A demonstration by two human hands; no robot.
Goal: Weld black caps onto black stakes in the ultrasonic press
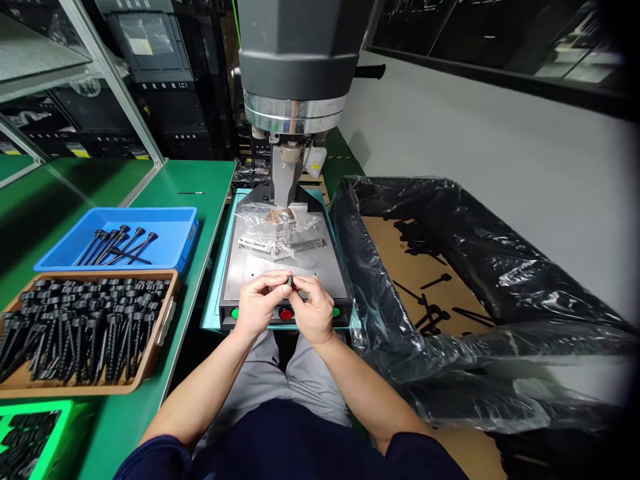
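Note:
In front of the press, my left hand (258,305) and my right hand (315,311) meet with their fingertips pinched together. A small black part (289,281) shows between them, mostly hidden by the fingers, so its exact kind cannot be made out. Both hands are above the front edge of the metal base plate (237,279). Beneath them lies a red button (286,313), with a green button (235,313) to its left. Beyond the hands stands a fixture (283,219) covered in clear plastic film, with the metal press head (287,177) directly above it.
At left, a blue tray (193,233) holds several long black stemmed parts, and a brown tray (173,287) is packed with similar ones. A green bin (75,427) sits nearer. To the right stands a box lined with black plastic (520,267), with black parts inside.

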